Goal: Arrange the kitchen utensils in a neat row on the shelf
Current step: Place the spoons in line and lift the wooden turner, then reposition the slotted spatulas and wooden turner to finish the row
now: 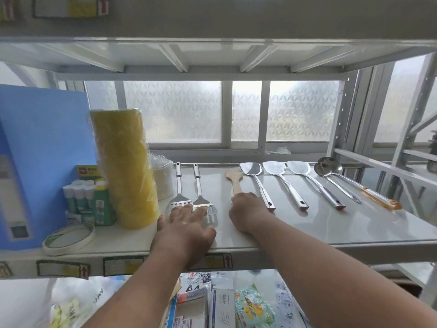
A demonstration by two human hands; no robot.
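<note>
Steel utensils lie side by side on the white shelf [331, 221]. Two slotted turners [179, 185] [198, 185] point their handles to the back, heads toward me. My left hand [186, 228] lies flat on their heads, fingers spread. A wooden spatula [234, 179] lies in the middle, and my right hand [248, 211] is closed over its handle end. To the right lie three steel spatulas [259, 185] [287, 185] [314, 185], then a steel ladle [335, 179] and a ladle with an orange handle [376, 194].
At the left of the shelf stand a yellow wrapped roll [125, 169], a white tape roll [163, 181], glue sticks [80, 197], a blue folder [40, 162] and a flat tape ring [68, 237]. Packaged goods [236, 301] fill the shelf below. A frosted window [212, 110] is behind.
</note>
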